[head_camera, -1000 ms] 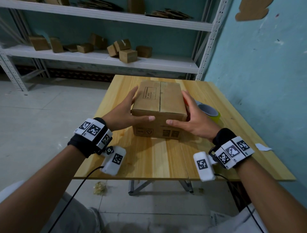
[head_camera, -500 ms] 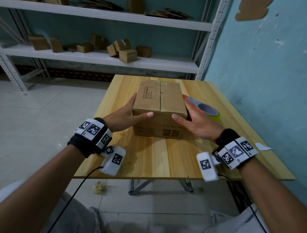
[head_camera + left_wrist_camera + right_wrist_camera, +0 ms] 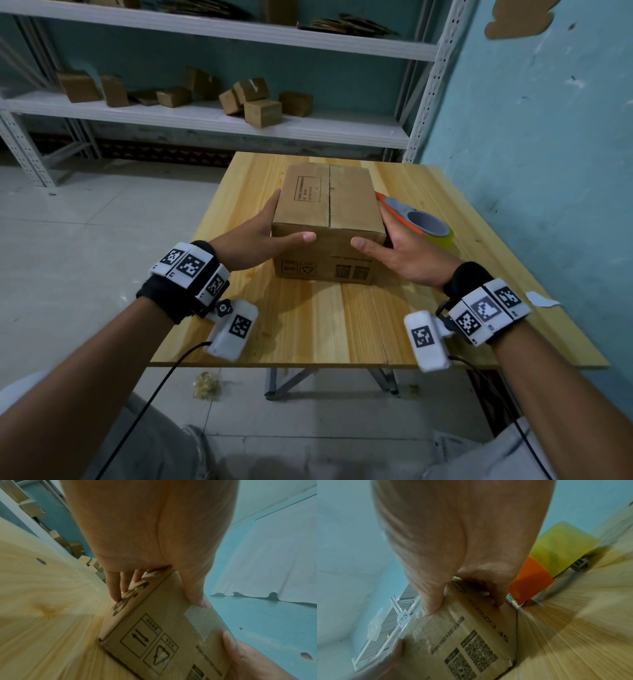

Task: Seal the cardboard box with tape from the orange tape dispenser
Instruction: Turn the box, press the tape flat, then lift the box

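My left hand (image 3: 251, 240) and right hand (image 3: 407, 253) grasp the brown cardboard box (image 3: 329, 205) (flaps closed, printed symbols) mid wooden table (image 3: 308, 325), orange tape dispenser (image 3: 416, 222) at its 3 o'clock.

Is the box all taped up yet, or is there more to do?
Mostly done, it seems: clear tape already runs over the near top edge of the cardboard box. Right now the left hand and right hand grip its sides. The orange tape dispenser lies on the table. I can't tell whether more taping is left.
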Available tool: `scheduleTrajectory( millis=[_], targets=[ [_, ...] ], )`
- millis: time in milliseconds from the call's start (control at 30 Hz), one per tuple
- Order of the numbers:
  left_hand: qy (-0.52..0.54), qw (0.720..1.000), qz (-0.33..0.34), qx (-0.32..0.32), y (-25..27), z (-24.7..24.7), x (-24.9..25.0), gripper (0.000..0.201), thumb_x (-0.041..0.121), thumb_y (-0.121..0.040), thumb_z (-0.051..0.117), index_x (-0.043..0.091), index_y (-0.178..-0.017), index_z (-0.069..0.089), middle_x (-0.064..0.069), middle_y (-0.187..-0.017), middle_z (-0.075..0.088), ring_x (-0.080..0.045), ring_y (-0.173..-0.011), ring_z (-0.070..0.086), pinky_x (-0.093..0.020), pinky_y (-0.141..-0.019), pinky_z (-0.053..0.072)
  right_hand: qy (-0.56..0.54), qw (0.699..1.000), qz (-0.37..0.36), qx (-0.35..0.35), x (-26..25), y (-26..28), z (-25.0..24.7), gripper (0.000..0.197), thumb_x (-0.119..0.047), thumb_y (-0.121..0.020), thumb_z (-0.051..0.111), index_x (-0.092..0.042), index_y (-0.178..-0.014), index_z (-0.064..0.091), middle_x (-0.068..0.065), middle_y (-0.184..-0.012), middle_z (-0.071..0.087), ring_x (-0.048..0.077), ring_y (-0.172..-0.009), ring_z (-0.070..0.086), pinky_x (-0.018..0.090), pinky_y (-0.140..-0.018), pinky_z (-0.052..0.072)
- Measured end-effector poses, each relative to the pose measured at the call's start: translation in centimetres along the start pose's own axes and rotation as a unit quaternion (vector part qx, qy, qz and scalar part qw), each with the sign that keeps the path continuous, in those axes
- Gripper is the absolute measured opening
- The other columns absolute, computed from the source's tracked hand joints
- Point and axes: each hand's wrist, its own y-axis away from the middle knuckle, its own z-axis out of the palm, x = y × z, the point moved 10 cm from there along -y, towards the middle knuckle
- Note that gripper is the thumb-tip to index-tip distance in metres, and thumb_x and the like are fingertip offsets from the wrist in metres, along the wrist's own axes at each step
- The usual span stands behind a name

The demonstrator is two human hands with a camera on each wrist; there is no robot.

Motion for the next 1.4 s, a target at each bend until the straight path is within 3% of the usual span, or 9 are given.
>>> scheduleTrajectory(
  millis=[400,667,800,900,1033,1133,1200,1267,1400],
  targets=[
    [0.0,1.0,-0.006,-0.006,0.1,0.0,-0.1,0.088,0.038,-0.079,0.062,0.03,-0.149,0.01,0.012,-0.138,0.04,-0.006,-0.125,0.042,-0.015,-0.086,0.045,-0.005,1.0,0.009,-0.003,-0.3,0.1,0.2,0.085,-0.039,-0.09,0.063,-0.021,-0.157,0.014,-0.003,-0.145,0.049,0.003,-0.128,0.051,0.023,-0.105,0.046],
    [-0.009,1.0,-0.019,-0.006,0.2,0.0,-0.3,0.088,0.026,-0.083,0.066,0.033,-0.148,0.007,0.021,-0.128,0.04,0.008,-0.109,0.046,-0.007,-0.075,0.047,0.003,1.0,0.014,-0.001,-0.2,0.1,0.2,0.087,-0.042,-0.088,0.064,-0.022,-0.157,0.014,-0.002,-0.146,0.048,0.006,-0.129,0.051,0.027,-0.107,0.046],
    [-0.019,1.0,-0.02,-0.005,0.3,-0.1,-0.1,0.097,0.017,-0.077,0.075,0.033,-0.147,0.009,0.013,-0.137,0.038,-0.003,-0.12,0.044,-0.01,-0.079,0.049,0.02,1.0,0.012,-0.002,-0.4,0.3,0.2,0.09,-0.034,-0.087,0.07,-0.022,-0.156,0.014,-0.002,-0.146,0.047,0.004,-0.13,0.049,0.023,-0.107,0.044],
    [-0.017,0.999,-0.03,0.018,0.4,-0.4,0.1,0.102,0.028,-0.071,0.076,0.03,-0.148,0.01,0.014,-0.135,0.039,-0.004,-0.119,0.043,-0.014,-0.083,0.049,-0.013,1.0,0.02,0.012,-0.5,0.3,-0.1,0.091,-0.042,-0.081,0.074,-0.025,-0.153,0.021,-0.006,-0.142,0.051,0.005,-0.127,0.052,0.031,-0.107,0.046],
    [0.007,0.995,-0.068,0.077,0.5,-0.9,0.4,0.088,0.045,-0.087,0.059,0.027,-0.152,0.002,0.008,-0.143,0.034,-0.006,-0.116,0.037,-0.018,-0.083,0.039,-0.085,0.993,0.071,0.051,-0.6,0.1,-0.5,0.084,-0.063,-0.085,0.058,-0.035,-0.154,0.019,-0.017,-0.146,0.044,0.006,-0.133,0.047,0.04,-0.114,0.039],
    [0.016,0.991,-0.085,0.105,0.3,-0.6,0.6,0.082,0.051,-0.091,0.05,0.025,-0.153,0.003,0.001,-0.153,0.028,-0.011,-0.118,0.037,-0.027,-0.088,0.038,-0.061,0.99,0.094,0.09,-0.6,-0.1,-0.4,0.077,-0.058,-0.095,0.049,-0.028,-0.157,0.015,-0.026,-0.141,0.037,-0.004,-0.13,0.04,0.028,-0.115,0.033],
    [-0.001,0.987,-0.091,0.13,0.3,-0.7,0.7,0.08,0.047,-0.093,0.052,0.023,-0.153,0.006,-0.001,-0.15,0.031,-0.012,-0.114,0.04,-0.026,-0.084,0.039,-0.039,0.989,0.082,0.12,-0.8,-0.4,-0.4,0.063,-0.051,-0.096,0.054,-0.03,-0.149,0.027,-0.028,-0.124,0.047,-0.012,-0.113,0.048,0.016,-0.101,0.043],
    [-0.009,0.985,-0.089,0.149,0.3,-0.8,0.7,0.079,0.045,-0.092,0.055,0.022,-0.153,0.009,-0.001,-0.146,0.035,-0.013,-0.111,0.042,-0.026,-0.083,0.04,-0.031,0.986,0.082,0.14,-0.7,-0.6,-0.3,0.059,-0.047,-0.095,0.059,-0.029,-0.145,0.031,-0.022,-0.12,0.052,-0.008,-0.109,0.053,0.005,-0.084,0.045],
    [-0.023,0.981,-0.082,0.176,0.4,-1.0,0.8,0.082,0.046,-0.088,0.06,0.023,-0.152,0.014,-0.001,-0.141,0.04,-0.014,-0.108,0.046,-0.019,-0.071,0.043,-0.024,0.983,0.067,0.168,-1.0,-0.7,-0.3,0.066,-0.05,-0.091,0.064,-0.026,-0.146,0.036,-0.013,-0.125,0.056,-0.006,-0.109,0.054,0.003,-0.079,0.046]
  ],
)
